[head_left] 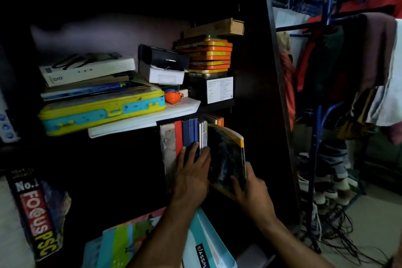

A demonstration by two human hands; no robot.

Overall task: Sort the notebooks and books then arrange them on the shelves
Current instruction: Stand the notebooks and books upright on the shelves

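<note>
Head view: dark shelf unit (264, 54), low light, detail limited.

L hand (191, 177): fingers straight, flat against the spines of the upright books (191, 131) on the lower shelf (grey, red, blue, white spines, packed side by side). Pressing, not gripping.

R hand (253, 193): fingers curled round the lower edge of a yellow-edged book (227, 154), dark cover, thumb on the front cover. Book is tilted, top leaning right, sitting just beside the right end of the upright row, touching or nearly so, can't tell which. More orange spines (218, 119) behind it, deeper in the shelf.

Upper shelf: yellow/blue case (102, 110) on a white pad (152, 118), flat stack of books w/ a white box (87, 70) on top, black box on white box (163, 65), orange/yellow tin stack (206, 55) w/ a wooden box (217, 27) on top.

Bottom: colourful notebooks (130, 239) lying below the arms, one w/ a teal cover (208, 243). Thick "FOCUS PSC" book (34, 213) at left edge. Clothes rack (326, 50) to the right of the unit.
</note>
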